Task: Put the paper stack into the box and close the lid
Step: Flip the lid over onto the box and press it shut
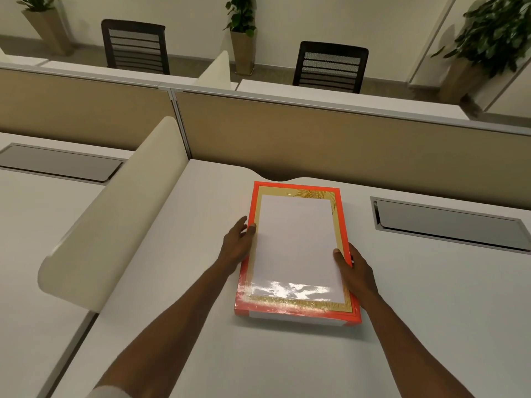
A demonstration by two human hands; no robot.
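Observation:
A flat orange box point(298, 186) with a gold, leaf-patterned face lies on the white desk point(186, 297) straight ahead. A white paper stack point(296, 245) rests flat on that gold face, inside the orange border. Glare covers its near end. I cannot tell whether the paper sits on a shut lid or inside the box. My left hand point(237, 244) is at the box's left side with its thumb on the paper's left edge. My right hand point(356, 271) is at the right side, thumb on the paper's right edge, fingers hidden behind the box edge.
A cream curved divider point(115, 225) bounds the desk on the left. A tan partition point(316, 133) runs along the back. A grey cable hatch point(448, 222) is set into the desk right of the box. Black chairs point(330, 67) and potted plants stand beyond.

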